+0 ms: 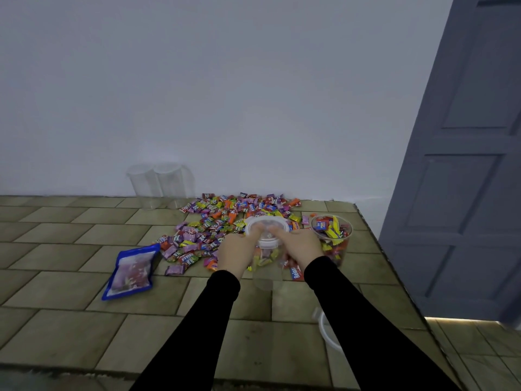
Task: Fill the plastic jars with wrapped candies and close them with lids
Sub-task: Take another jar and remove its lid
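Observation:
A clear plastic jar (266,266) holding wrapped candies stands on the tiled surface in front of me. A white lid (266,225) lies on its mouth. My left hand (239,249) and my right hand (300,245) grip the lid and jar top from both sides, thumbs on the lid. A second jar (332,235) full of candies stands open just to the right. A heap of wrapped candies (222,221) spreads behind and left of the jars. Two empty clear jars (158,184) stand by the wall.
A blue candy bag (131,270) lies flat at the left. Another white lid (328,333) lies near my right forearm, partly hidden. The surface's right edge runs diagonally beside a grey door (465,165). The white wall (225,94) stands close behind.

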`<action>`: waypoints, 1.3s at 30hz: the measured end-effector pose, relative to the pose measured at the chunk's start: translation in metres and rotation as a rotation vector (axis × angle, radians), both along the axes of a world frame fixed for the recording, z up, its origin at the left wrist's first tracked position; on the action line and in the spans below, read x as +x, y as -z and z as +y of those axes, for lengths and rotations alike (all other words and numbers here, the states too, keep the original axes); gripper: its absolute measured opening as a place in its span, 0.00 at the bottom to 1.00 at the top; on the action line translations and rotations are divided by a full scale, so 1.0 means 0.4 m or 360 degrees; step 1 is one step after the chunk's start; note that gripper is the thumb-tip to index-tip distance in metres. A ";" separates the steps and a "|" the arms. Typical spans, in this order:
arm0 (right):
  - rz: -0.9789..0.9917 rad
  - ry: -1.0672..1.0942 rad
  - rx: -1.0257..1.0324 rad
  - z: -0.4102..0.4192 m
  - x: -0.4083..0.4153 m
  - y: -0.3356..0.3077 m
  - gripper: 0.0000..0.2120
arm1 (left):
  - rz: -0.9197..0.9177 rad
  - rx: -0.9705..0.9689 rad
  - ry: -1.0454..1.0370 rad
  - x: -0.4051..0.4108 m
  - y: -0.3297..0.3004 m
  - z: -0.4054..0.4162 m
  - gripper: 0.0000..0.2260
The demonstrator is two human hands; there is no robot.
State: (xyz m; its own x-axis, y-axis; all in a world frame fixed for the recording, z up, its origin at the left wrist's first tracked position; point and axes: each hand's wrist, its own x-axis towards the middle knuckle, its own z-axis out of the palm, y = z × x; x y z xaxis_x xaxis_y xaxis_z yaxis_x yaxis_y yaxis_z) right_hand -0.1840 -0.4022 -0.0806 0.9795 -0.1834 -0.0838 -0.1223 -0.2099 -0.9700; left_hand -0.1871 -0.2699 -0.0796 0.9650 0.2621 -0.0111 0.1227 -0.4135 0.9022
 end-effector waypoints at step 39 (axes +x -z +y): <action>-0.0325 -0.0277 -0.0047 -0.030 0.022 0.139 0.45 | -0.0630 0.1108 0.0638 0.010 -0.014 -0.032 0.26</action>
State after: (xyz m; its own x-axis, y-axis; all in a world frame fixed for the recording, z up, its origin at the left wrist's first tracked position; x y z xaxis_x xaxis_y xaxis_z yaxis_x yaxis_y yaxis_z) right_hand -0.1754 -0.4143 -0.1363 0.9925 -0.0101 0.1214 0.1155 -0.2394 -0.9640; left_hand -0.1830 -0.2827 -0.0740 0.8850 -0.2724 0.3775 -0.4155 -0.8279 0.3767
